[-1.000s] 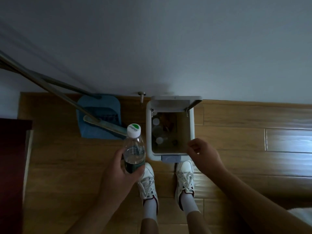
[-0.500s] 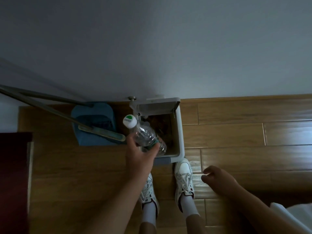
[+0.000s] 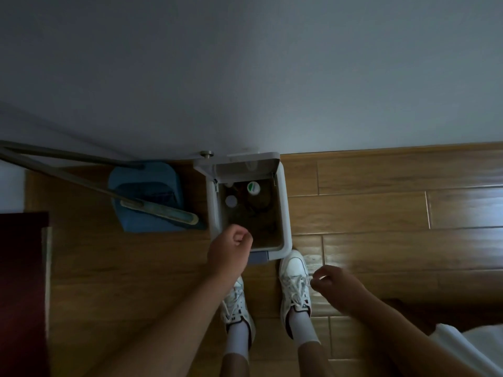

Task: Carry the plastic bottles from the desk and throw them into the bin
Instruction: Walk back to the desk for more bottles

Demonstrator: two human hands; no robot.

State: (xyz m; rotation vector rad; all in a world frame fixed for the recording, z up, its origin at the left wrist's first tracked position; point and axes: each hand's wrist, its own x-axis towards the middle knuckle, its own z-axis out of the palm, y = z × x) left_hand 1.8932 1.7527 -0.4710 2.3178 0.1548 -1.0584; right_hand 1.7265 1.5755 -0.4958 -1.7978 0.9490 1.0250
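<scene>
A white pedal bin (image 3: 285,213) stands against the wall with its lid raised. Inside it a clear plastic bottle (image 3: 254,197) with a white and green cap stands among other bottles, one with a white cap (image 3: 230,201). My left hand (image 3: 228,251) hovers over the bin's near left corner, fingers curled and holding nothing. My right hand (image 3: 337,287) hangs lower right, above my right shoe, fingers loosely bent and holding nothing.
A blue dustpan (image 3: 147,197) with a long-handled broom (image 3: 160,212) leans at the wall left of the bin. A dark red cabinet (image 3: 21,281) edges in at the left. My white shoes (image 3: 294,284) stand on the wooden floor before the bin.
My left hand has let go of the bottle, which now lies in the bin. The hand has curled shut over the rim. My right hand stays low at the right.
</scene>
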